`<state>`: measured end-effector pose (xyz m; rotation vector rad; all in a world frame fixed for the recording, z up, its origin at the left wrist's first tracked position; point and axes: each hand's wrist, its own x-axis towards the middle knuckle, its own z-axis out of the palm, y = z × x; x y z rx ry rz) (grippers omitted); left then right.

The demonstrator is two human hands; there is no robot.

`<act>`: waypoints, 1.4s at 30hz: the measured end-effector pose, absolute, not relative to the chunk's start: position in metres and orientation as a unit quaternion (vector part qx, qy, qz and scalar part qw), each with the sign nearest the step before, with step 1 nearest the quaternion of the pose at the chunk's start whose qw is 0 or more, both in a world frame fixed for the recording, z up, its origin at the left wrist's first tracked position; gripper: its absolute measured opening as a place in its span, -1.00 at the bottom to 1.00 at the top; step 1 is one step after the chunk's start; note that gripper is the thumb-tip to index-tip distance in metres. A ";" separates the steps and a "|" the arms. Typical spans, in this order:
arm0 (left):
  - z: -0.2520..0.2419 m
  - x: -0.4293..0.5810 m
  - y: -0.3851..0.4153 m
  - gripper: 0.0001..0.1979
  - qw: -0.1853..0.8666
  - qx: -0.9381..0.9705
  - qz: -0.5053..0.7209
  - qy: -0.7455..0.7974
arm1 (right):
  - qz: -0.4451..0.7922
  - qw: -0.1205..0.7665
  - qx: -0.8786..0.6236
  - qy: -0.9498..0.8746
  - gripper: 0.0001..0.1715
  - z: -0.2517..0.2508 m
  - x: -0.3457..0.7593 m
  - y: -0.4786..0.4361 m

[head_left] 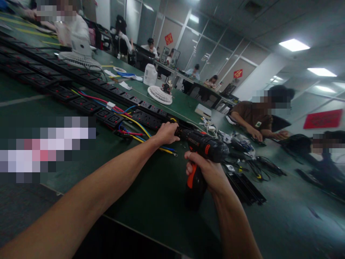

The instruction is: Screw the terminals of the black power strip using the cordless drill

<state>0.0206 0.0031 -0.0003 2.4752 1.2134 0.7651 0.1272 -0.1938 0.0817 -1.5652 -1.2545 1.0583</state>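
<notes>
Drill: the drill (198, 140) is off the worktop (151, 194), held up before the person, barrel slanting from lower right to upper left, nose at the left.
Right grip: right hand (207, 167) wrapped round the orange-and-black handle, firmly by the look of it; trigger finger position not clear.
Left grip: left hand (167, 133) at the drill's nose, fingers curled; cannot tell whether they pinch the nose, a small part or the strip.
Strip: socket strip (147, 118) lies beyond and left of the drill, long axis slanting down to the right, roughly in line with the barrel.
Nearer hand: the left, right by the strip's near end; the right sits farther back, behind the drill nose.
Wires: loose wires (138, 124), red, blue and yellow, cross in front of the strip; some ends lie just below the left wrist.
Jug: white jug (150, 75) upright past the strip; opaque, contents cannot be told.
Box: flat white box (203, 111) beyond the drill; inside not visible.
</notes>
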 end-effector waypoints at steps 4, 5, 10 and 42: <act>0.002 0.020 0.001 -0.43 0.139 0.857 0.265 0.419 | 0.420 0.422 -0.625 -0.505 -0.77 0.082 0.128 -0.194; 0.002 0.019 0.000 -0.44 0.137 0.858 0.266 0.419 | 0.419 0.422 -0.626 -0.505 -0.76 0.082 0.128 -0.194; 0.003 0.018 -0.002 -0.44 0.118 0.862 0.267 0.414 | 0.415 0.423 -0.630 -0.502 -0.75 0.081 0.128 -0.195; 0.004 0.016 -0.003 -0.45 0.124 0.856 0.256 0.432 | 0.434 0.418 -0.608 -0.517 -0.60 0.082 0.131 -0.195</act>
